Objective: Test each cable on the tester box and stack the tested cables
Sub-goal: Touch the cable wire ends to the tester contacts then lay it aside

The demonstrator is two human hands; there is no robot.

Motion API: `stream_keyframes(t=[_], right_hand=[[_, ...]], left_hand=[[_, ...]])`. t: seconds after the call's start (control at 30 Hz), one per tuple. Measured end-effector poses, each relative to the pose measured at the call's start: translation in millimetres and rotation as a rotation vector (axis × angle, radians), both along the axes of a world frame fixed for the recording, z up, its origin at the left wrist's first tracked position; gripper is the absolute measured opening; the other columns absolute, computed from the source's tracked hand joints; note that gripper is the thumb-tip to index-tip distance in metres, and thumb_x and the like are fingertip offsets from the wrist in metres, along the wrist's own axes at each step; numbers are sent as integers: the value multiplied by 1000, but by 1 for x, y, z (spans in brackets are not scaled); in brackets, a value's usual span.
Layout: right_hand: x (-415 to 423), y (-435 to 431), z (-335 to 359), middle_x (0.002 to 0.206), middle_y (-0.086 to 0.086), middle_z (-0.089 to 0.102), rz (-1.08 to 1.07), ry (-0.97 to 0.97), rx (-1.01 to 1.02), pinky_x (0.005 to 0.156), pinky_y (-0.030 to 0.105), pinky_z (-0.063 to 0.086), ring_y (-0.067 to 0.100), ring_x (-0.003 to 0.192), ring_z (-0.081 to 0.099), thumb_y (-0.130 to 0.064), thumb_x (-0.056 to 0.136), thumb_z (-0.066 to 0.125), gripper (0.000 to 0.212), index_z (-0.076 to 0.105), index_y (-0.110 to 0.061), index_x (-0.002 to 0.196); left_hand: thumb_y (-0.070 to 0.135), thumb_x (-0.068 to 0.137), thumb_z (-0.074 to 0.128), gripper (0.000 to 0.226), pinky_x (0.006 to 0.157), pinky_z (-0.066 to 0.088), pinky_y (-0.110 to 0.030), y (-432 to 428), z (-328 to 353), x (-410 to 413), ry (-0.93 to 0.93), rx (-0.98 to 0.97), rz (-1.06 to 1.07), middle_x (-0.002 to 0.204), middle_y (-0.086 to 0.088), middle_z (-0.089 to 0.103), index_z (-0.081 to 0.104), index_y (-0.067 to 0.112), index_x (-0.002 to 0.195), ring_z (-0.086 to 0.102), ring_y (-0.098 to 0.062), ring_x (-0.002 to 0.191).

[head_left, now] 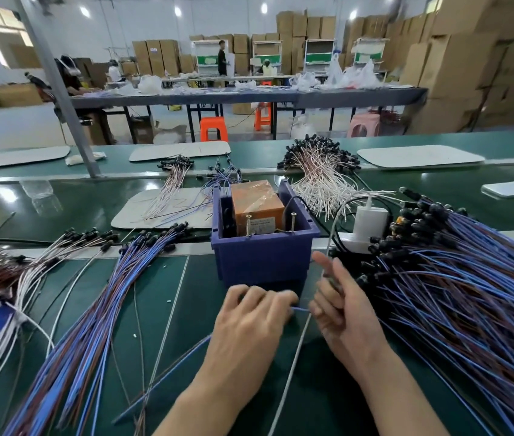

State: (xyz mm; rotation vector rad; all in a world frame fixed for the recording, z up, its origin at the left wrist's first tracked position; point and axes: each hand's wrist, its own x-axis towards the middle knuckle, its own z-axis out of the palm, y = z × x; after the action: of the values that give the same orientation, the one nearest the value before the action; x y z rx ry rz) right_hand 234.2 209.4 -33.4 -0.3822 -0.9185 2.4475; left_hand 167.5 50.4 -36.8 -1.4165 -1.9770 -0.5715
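Left hand [255,313] grips 1 blue cable [300,309] on the mat before the tester box [262,262]. Right hand [340,306], fingers half-curled, meets the cable's end; its hold cannot be told. The grey lead [290,366] crossing between them could snag the cable, or the cable could slip untested into either heap. Counted: 2 hands, 1 box, 2 upright screws [248,225], 2 blue piles: left bundle [92,309], right heap [469,294].

The dark green bench top [44,209] at left middle is glossy. At centre, a matt blue plastic bin [262,262] holds an orange box [255,199] under crinkled clear film, beside bright metal screws [248,225]. Just below lies a smooth blue plastic-sheathed cable [299,309].
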Motion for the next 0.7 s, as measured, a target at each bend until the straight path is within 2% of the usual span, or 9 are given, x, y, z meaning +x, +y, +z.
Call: stream_keyframes(t=[0.1, 0.2, 0.27, 0.37, 0.43, 0.53, 0.6, 0.7], right_hand=[[10, 12, 4, 46, -8, 21, -110, 32, -48, 31, 18, 20, 7, 40, 6, -38, 104, 44, 40, 78, -19, 95], [20, 18, 7, 49, -8, 22, -144, 37, -28, 30, 18, 17, 6, 39, 9, -42, 101, 50, 35, 80, -24, 97], [20, 14, 8, 50, -8, 21, -128, 7, 49, 31, 18, 18, 4, 37, 15, -36, 94, 61, 26, 79, -24, 108], [16, 3, 7, 51, -11, 21, -92, -32, 141, 31, 16, 19, 2, 37, 17, -28, 87, 65, 34, 75, -17, 117], [16, -2, 6, 51, -8, 23, -48, -55, 175, 31, 16, 19, 2, 36, 17, -31, 88, 62, 36, 75, -15, 117], [15, -8, 4, 51, -4, 31, 11, -99, 301, 33, 17, 20, 4, 37, 19, -47, 89, 58, 41, 76, -21, 115], [13, -14, 3, 51, -3, 36, 24, -134, 421, 34, 17, 20, 5, 38, 21, -60, 87, 55, 48, 77, -26, 113], [9, -23, 0, 53, -4, 43, 13, -160, 574, 37, 16, 23, 5, 40, 27, -63, 91, 50, 46, 77, -33, 113]], left_hand=[[14, 87, 78, 28, 84, 38, -33, -12, 2, -17, -7, 36, 186, 92, 9, 66, 67, 21, 111, 56, -18, 87], [4, 75, 84, 39, 81, 35, -38, -31, 8, -34, 9, 96, 364, 104, -3, 60, 74, 20, 109, 49, -26, 94], [7, 82, 78, 30, 75, 36, -36, -36, 15, -35, -27, 205, 410, 97, -5, 51, 74, 21, 108, 45, -25, 84], [14, 93, 68, 19, 55, 39, -30, -34, 19, -27, -184, 305, 405, 85, 4, 57, 70, 23, 109, 50, -18, 60], [20, 99, 58, 16, 53, 43, -25, -31, 18, -21, -446, 411, 300, 87, 12, 63, 68, 28, 108, 54, -10, 57], [36, 99, 49, 17, 57, 43, -11, -25, 21, -10, -844, 623, 41, 88, 13, 69, 66, 39, 102, 61, -6, 65], [35, 98, 53, 13, 67, 50, -14, -20, 22, -4, -919, 683, -71, 93, 10, 72, 64, 41, 100, 69, -10, 75], [28, 97, 59, 13, 70, 55, -25, -13, 14, 4, -1048, 609, -271, 92, -2, 73, 55, 38, 105, 67, -20, 69]])
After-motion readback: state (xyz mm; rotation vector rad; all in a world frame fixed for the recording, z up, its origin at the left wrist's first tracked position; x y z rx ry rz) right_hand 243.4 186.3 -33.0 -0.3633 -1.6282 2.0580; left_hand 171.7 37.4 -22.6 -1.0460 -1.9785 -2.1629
